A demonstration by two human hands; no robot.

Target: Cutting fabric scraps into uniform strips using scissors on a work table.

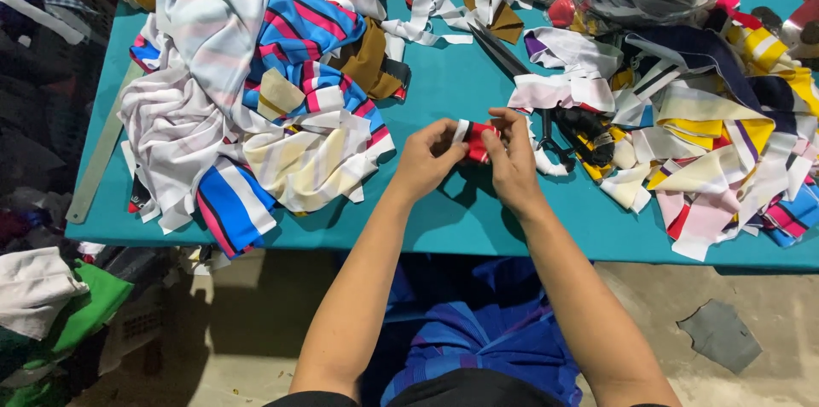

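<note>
red striped scrap | pinched btwn left hand & right hand | over teal table

Two bare forearms, no sleeves, rings or watch visible, dark garment edge at the bottom, blue striped clothing below

Head view, single camera: worn at head height, facing steeply down over a teal table edge, close above both forearms; floor visible below. No second view.

teal table; fabric scraps; black scissors
</note>
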